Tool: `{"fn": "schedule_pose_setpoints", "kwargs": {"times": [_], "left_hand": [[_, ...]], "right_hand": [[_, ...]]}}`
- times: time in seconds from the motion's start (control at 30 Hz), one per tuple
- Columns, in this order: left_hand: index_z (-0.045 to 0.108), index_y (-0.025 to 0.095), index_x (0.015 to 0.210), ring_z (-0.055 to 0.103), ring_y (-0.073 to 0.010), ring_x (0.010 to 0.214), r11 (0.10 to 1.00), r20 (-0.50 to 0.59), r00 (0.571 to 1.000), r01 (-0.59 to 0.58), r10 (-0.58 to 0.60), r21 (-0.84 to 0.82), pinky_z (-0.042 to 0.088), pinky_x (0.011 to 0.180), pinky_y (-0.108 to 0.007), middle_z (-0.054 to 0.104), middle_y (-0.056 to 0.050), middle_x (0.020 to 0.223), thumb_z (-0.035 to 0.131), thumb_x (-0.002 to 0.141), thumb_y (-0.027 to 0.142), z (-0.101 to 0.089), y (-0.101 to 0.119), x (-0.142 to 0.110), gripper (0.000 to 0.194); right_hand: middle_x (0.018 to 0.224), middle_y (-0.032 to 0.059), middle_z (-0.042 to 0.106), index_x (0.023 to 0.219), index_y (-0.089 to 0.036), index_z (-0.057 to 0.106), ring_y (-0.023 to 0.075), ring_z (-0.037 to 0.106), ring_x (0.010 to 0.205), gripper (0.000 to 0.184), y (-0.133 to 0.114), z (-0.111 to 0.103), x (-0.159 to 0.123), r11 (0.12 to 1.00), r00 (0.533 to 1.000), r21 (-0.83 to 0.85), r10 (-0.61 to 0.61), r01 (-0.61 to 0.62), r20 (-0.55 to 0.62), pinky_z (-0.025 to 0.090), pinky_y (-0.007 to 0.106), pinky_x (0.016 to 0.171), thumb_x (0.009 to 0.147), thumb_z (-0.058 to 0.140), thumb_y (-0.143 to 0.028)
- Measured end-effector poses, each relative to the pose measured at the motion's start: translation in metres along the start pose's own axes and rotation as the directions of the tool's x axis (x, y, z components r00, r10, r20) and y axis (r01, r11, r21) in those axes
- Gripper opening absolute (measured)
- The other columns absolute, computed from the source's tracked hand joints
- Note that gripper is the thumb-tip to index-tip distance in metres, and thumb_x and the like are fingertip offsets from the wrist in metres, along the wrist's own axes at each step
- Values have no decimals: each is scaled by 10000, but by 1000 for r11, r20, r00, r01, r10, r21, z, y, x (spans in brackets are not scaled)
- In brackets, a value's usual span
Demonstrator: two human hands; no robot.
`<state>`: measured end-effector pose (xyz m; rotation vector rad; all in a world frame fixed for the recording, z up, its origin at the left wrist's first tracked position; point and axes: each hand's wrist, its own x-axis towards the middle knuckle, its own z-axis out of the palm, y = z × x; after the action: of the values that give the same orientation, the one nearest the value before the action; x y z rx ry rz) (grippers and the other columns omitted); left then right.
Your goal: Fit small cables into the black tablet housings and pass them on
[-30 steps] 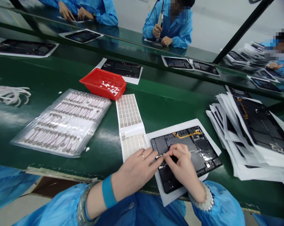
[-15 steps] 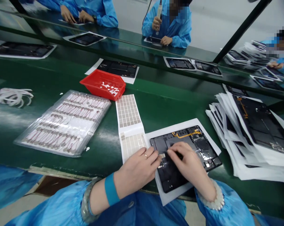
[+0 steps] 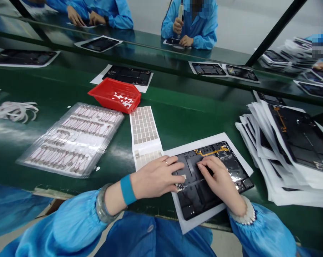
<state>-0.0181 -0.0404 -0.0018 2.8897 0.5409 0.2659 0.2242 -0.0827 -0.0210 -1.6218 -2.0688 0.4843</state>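
A black tablet housing (image 3: 197, 201) lies on a white sheet (image 3: 215, 141) in front of me, an orange flex cable along its far edge. My left hand (image 3: 160, 175) rests over the housing's left edge, fingers spread and apart, by a small pale sticker (image 3: 181, 177). Over the middle of the housing, my right hand (image 3: 217, 175) has thumb and fingertips pinched together; anything between them is too small to make out. A sheet of greyish rectangular stickers (image 3: 144, 125) runs out from beside my left hand, its near end covered by that hand.
To the left is a clear plastic tray (image 3: 82, 138) of small round parts with red wires. Behind stands a red bin (image 3: 107, 94) with white bits. A stack of housings and white sheets (image 3: 260, 167) rises at right. Co-workers in blue sit across the bench.
My left hand's fingers have spread and moved apart from my right hand. My right hand has shifted slightly right and away from me across the housing, still pinched.
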Motion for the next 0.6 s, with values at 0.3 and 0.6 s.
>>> {"fn": "schedule_pose_setpoints", "kwargs": {"times": [0.3, 0.6], "left_hand": [[611, 285, 1051, 433, -277, 1114, 997, -10, 999, 41, -42, -58, 348, 901, -394, 503, -47, 1251, 629, 827, 479, 1, -3, 1, 297], [618, 265, 1028, 428, -282, 1126, 997, -17, 999, 44, -45, -69, 328, 903, -400, 495, -57, 1281, 610, 830, 511, -1, -5, 1, 317]], "right_hand": [[893, 62, 628, 840, -214, 624, 212, 573, 877, 212, 2, -1, -1, 1000, 1000, 1, -8, 8, -7, 444, 368, 802, 925, 453, -304], [897, 63, 628, 835, -214, 618, 212, 572, 875, 214, 0, -1, 0, 1000, 1000, -3, 3, -3, -9, 445, 371, 804, 927, 450, -309]]}}
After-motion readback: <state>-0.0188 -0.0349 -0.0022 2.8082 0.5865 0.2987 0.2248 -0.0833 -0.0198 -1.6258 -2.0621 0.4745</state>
